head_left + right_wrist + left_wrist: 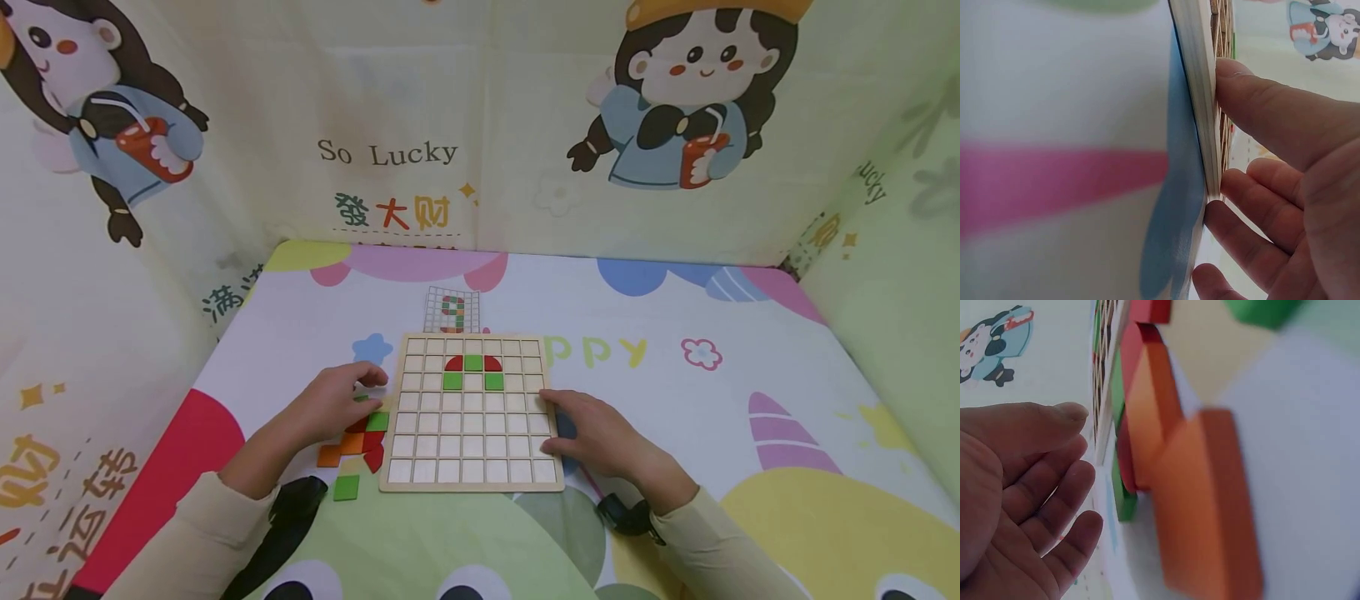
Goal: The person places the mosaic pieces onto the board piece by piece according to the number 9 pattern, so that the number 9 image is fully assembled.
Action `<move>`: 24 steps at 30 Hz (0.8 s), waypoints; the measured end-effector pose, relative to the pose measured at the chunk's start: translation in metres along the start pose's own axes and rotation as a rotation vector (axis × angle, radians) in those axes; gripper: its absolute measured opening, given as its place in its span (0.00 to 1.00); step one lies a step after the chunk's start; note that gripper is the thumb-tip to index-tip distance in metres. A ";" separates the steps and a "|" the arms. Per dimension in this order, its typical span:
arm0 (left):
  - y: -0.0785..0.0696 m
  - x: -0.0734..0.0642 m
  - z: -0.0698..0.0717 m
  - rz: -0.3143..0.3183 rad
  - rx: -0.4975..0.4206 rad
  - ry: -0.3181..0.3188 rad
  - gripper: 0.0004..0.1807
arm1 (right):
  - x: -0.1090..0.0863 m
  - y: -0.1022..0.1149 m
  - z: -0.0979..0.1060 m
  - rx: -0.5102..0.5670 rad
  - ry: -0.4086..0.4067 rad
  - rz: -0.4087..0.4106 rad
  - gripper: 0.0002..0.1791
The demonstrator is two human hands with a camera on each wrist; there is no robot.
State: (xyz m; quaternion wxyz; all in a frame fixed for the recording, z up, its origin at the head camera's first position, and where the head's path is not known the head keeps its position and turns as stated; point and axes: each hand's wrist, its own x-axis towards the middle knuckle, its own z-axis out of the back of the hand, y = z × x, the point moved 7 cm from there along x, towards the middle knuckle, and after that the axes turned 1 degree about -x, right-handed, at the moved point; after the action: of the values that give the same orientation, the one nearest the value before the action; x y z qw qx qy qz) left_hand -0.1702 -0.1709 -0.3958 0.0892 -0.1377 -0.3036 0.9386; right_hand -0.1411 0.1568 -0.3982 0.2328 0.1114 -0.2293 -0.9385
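Observation:
A square wooden grid board (pixel 471 487) lies flat before me. Three green square tiles (pixel 473 363) and two red rounded tiles (pixel 453 364) form an arch in its upper cells. My left hand (pixel 330 407) hovers by the board's left edge, over the loose tiles, fingers loosely bent and nothing held. In the left wrist view, orange tiles (pixel 1185 506) lie close beside that hand. My right hand (pixel 600 429) rests at the board's right edge; in the right wrist view its thumb touches the top of the rim (pixel 1200 94), with the fingertips by the side.
Behind the board lies a grid card (pixel 433 315) printed with a green, red and orange 9-like figure. Loose orange tiles (pixel 328 456), red tiles (pixel 373 459) and a green tile (pixel 346 487) lie left of the board. A printed cloth (pixel 645 317) covers the table.

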 end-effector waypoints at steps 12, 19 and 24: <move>0.020 -0.010 0.005 0.028 0.034 -0.021 0.20 | 0.000 0.000 0.001 -0.003 -0.004 0.008 0.37; 0.024 -0.012 0.006 0.029 0.014 -0.018 0.21 | 0.000 0.000 0.001 0.002 -0.005 0.011 0.36; 0.026 -0.014 0.006 0.033 0.004 -0.005 0.22 | 0.000 0.001 0.001 -0.003 -0.006 0.015 0.36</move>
State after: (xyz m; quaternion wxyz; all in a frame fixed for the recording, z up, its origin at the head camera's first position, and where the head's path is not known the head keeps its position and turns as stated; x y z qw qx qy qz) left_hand -0.1615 -0.1982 -0.4033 0.0732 -0.1403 -0.2997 0.9408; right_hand -0.1413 0.1566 -0.3973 0.2392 0.1063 -0.2296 -0.9374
